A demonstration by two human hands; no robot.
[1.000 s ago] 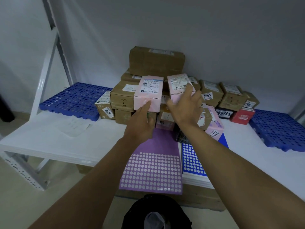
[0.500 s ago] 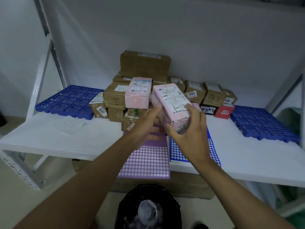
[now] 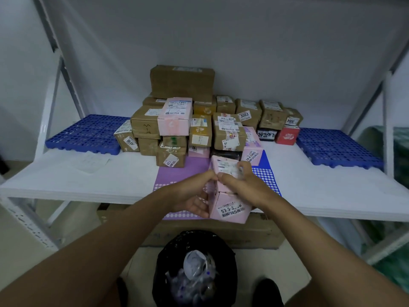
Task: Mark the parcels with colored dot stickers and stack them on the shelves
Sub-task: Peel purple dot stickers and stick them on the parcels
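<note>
Pink cardboard box, rectangular w/ glossy labels, gripped by both hands: left hand cupping its side, right hand curled over top. Purple dot-sticker sheet flat beneath.

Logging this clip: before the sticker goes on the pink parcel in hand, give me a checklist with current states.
1. Pink parcel held: ok, left hand and right hand both grip it at the shelf edge.
2. Sticker sheets in reach: ok, purple sheet and blue sheet lie right under the hands.
3. Free hand to peel a dot: not ok, both are busy.
4. Dot already on the parcel: cannot tell, hands cover the top.
5. Parcel's label readable: ok, its front label faces the camera.
</note>
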